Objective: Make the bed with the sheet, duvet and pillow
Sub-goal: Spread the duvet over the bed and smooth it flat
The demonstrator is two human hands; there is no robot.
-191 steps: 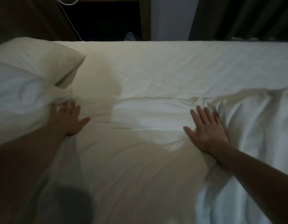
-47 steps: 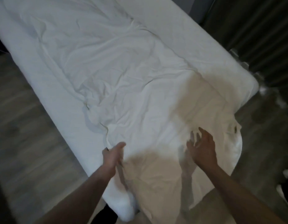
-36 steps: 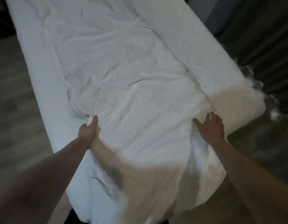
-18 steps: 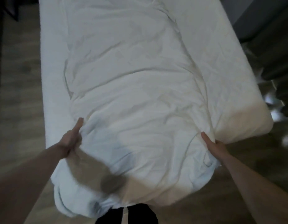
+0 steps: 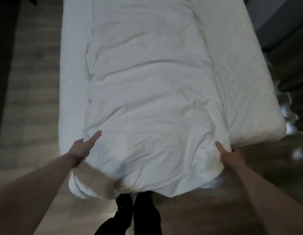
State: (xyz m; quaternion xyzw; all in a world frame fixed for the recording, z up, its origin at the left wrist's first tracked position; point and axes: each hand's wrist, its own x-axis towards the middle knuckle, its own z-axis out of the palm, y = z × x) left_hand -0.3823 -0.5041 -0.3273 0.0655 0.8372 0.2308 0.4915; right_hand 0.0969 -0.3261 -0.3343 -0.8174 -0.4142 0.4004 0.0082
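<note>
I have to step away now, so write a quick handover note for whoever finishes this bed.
Left hand: gripping the duvet at its near left corner.
Right hand: gripping the near right corner.
Sheet is on the mattress; the duvet lies lengthwise down the middle, bunched and narrow, its near end hanging over the foot.
Left: spread the duvet to both sides, smooth the creases. Pillow is out of view; check it.

Single head-worn view, wide-angle; looks forward and steeply down from above foot edge of bed [image 5: 245, 92]; faces along bed length toward far edge, cut off at frame top; near enough that both forearms enter from bottom corners; wood floor [image 5: 37, 78] visible past left and right bed edges; no second view.
</note>
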